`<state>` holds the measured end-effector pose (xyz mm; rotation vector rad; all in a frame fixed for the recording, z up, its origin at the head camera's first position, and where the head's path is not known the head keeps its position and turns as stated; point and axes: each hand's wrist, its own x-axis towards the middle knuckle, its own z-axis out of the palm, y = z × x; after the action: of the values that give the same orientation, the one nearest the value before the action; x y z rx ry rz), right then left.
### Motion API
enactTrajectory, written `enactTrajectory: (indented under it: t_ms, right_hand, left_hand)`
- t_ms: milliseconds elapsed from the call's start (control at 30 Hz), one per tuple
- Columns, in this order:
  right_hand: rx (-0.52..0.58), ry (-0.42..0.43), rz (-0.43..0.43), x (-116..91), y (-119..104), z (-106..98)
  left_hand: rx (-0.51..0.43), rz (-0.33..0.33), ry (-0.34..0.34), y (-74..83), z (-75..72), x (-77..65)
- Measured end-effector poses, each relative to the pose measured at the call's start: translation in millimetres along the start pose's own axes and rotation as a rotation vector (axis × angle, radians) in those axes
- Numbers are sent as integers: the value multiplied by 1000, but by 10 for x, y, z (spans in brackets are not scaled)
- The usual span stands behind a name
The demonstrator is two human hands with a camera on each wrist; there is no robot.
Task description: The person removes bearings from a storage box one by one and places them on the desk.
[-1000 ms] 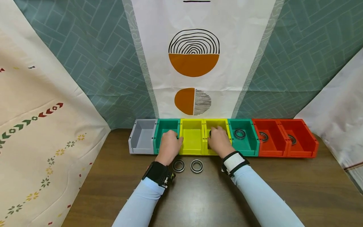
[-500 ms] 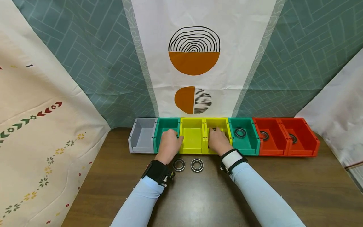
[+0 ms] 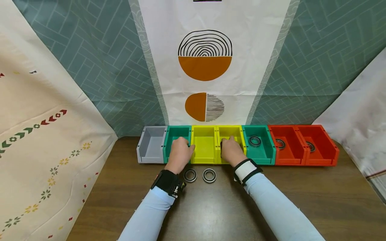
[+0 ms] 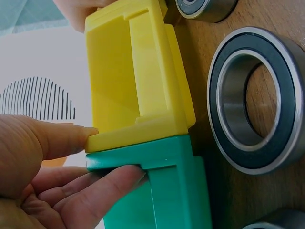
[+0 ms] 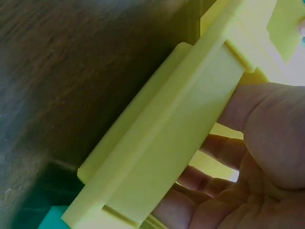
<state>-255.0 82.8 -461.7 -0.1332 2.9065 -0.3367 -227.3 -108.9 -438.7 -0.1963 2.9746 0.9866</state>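
My left hand (image 3: 180, 151) pinches the joined side walls of the left green bin (image 4: 178, 200) and the left yellow bin (image 4: 157, 62). Its thumb lies on the yellow rim, and its fingers reach into the green side. My right hand (image 3: 232, 151) is down inside the right yellow bin (image 5: 167, 133), fingers bent behind the front wall. Beside its thumb a dark edge, like that of a ball bearing, shows in the head view. The fingertips are hidden, so I cannot tell whether they grip it. Two ball bearings, a left one (image 3: 186, 175) and a right one (image 3: 205, 175), lie before the bins.
A grey bin (image 3: 151, 147) ends the row at left. At right, a green bin (image 3: 262, 157) and two red bins, a nearer (image 3: 291, 155) and an outer one (image 3: 324, 152), each contain a bearing. Patterned cloth (image 3: 205, 107) hangs behind the wooden table (image 3: 208, 211).
The right hand shifts slightly within the right yellow bin, and the dark ring beside its fingers changes position, now showing only a sliver by the thumb. The left hand stays put.
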Motion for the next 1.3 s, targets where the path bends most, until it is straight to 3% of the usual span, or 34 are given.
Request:
enactTrajectory:
  t_ms: [267, 733, 1000, 1300]
  right_hand:
    - [-3, 46, -37, -31, 14, 6]
    - [-8, 65, -21, -29, 30, 23]
    - [84, 152, -29, -78, 117, 86]
    - [90, 297, -45, -178, 118, 57]
  left_hand:
    - [16, -26, 1, 73, -18, -17]
    - [3, -90, -4, 117, -9, 15]
    - [9, -81, 5, 92, -19, 5]
    - [-12, -71, 6, 79, -22, 15]
